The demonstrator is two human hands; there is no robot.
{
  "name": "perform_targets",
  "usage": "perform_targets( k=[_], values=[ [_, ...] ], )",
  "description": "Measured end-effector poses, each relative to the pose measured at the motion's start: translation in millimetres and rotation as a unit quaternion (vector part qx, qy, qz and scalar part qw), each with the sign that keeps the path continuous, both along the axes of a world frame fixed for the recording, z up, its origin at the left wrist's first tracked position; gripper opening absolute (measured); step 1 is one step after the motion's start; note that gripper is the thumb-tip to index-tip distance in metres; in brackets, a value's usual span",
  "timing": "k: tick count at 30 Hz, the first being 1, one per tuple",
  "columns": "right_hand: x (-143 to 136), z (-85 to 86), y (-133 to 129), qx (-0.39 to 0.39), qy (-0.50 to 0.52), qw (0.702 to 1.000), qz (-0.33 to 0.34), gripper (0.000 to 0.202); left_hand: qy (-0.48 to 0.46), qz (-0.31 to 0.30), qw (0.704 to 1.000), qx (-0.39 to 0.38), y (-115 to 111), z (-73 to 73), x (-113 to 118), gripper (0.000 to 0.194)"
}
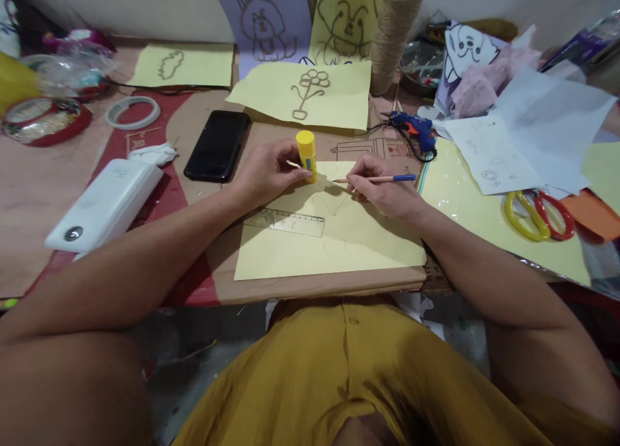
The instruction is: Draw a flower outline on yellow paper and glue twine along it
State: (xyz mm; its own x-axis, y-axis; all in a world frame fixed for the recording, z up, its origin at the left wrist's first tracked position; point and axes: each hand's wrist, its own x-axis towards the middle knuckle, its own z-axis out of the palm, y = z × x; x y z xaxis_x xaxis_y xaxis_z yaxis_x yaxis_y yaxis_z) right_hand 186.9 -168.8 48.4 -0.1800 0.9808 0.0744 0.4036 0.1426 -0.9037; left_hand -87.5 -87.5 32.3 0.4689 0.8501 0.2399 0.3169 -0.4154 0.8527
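Observation:
A sheet of yellow paper (378, 239) with faint pencil lines lies in front of me. My left hand (278, 168) grips a yellow glue stick (308, 157), standing upright with its cap on, over the paper's upper part. Between the fingers of my right hand (378, 184) is a pencil (387, 179) with a blue end, held nearly level, its tip pointing left toward the glue stick. I cannot tell whether the tip touches the paper. A clear ruler (290, 223) rests on the sheet below my left hand.
Left of the paper are a black phone (217, 146), a white power bank (104, 204) and a tape roll (132, 113). Behind stand a flower drawing (271, 97) and a twine spool (394, 36). To the right lie a blue glue gun (414, 130) and scissors (526, 217).

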Motion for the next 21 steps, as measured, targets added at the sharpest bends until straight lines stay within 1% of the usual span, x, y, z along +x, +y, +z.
perform_targets(
  k=[6, 15, 21],
  values=[
    [1.6, -1.1, 0.9, 0.000, 0.003, 1.000, 0.004, 0.020, 0.004, 0.005, 1.000, 0.005, -2.0, 3.6, 0.0, 0.029],
    [-0.4, 1.7, -1.5, -0.002, 0.012, 1.000, -0.002, 0.019, 0.001, 0.009, 1.000, 0.019, -1.9, 1.1, -1.1, 0.027],
    [0.5, 0.3, -0.3, 0.011, 0.006, 1.000, 0.004, 0.017, 0.009, 0.011, 0.999, 0.033, -4.2, 4.3, -0.6, 0.028]
  ],
)
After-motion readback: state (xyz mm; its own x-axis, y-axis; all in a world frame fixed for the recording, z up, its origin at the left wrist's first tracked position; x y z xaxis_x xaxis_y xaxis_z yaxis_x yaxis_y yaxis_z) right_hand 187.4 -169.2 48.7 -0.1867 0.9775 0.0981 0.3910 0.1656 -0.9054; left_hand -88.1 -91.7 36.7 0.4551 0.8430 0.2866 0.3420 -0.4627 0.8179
